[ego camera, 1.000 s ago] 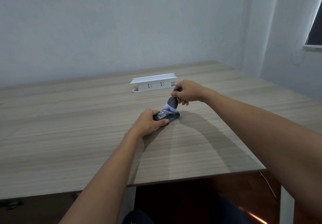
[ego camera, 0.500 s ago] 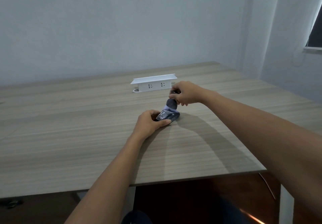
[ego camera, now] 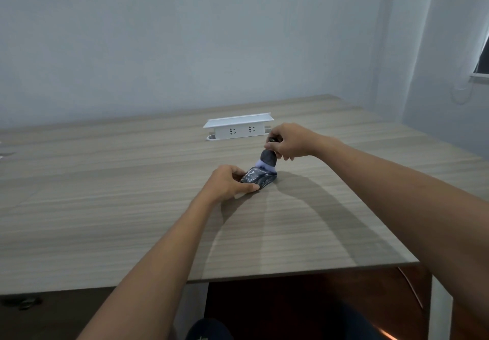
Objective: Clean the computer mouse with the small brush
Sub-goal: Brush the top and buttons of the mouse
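Note:
A dark computer mouse point(ego camera: 260, 177) with a pale pattern lies on the wooden table point(ego camera: 105, 207), near its middle. My left hand point(ego camera: 228, 183) grips the mouse's near left side, thumb along its front edge. My right hand point(ego camera: 288, 141) pinches the dark handle of a small brush point(ego camera: 267, 159) just above and behind the mouse. The brush points down, and its whitish bristles touch the far top of the mouse. Fingers hide most of the brush handle.
A white power socket box point(ego camera: 239, 126) stands on the table just behind the hands. The table's near edge runs below my forearms, with dark floor and a white table leg point(ego camera: 439, 310) under it. Pale walls rise behind the table.
The brush has shifted slightly over the far end of the mouse, with my right hand moving a little. My left hand keeps its grip on the mouse.

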A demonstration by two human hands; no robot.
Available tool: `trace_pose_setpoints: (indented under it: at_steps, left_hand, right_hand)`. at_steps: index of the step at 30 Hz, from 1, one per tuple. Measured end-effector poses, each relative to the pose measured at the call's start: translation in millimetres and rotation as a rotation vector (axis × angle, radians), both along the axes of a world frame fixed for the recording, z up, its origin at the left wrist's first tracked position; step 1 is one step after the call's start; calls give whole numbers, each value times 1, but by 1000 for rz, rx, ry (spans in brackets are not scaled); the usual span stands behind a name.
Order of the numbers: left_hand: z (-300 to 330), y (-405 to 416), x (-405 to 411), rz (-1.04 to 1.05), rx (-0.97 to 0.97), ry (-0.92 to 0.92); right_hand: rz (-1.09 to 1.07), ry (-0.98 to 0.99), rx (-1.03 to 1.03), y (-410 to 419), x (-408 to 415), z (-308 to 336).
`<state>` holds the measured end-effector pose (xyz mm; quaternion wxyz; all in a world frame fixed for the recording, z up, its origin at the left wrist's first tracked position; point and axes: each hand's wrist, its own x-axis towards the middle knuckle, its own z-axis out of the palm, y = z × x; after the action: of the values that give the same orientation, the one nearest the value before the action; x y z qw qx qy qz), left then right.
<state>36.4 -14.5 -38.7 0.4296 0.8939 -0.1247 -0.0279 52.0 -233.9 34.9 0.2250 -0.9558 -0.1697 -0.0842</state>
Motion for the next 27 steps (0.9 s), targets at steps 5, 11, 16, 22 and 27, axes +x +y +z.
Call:
trace_pose_setpoints:
  at_steps: [5, 11, 16, 22, 27]
  left_hand:
    - [1, -2, -2, 15, 22, -13]
    - [3, -5, -5, 24, 37, -19]
    - [3, -5, -7, 24, 55, -46]
    - [4, -3, -4, -9, 57, -40]
    - [3, -4, -3, -25, -7, -31]
  right_hand:
    - [9, -3, -22, 4, 1, 3]
    - [-37, 22, -10, -8, -3, -2]
    - [-70, 26, 120, -16, -6, -12]
    - [-80, 71, 269, -25, -8, -19]
    - [-84, 109, 316, -31, -14, -23]
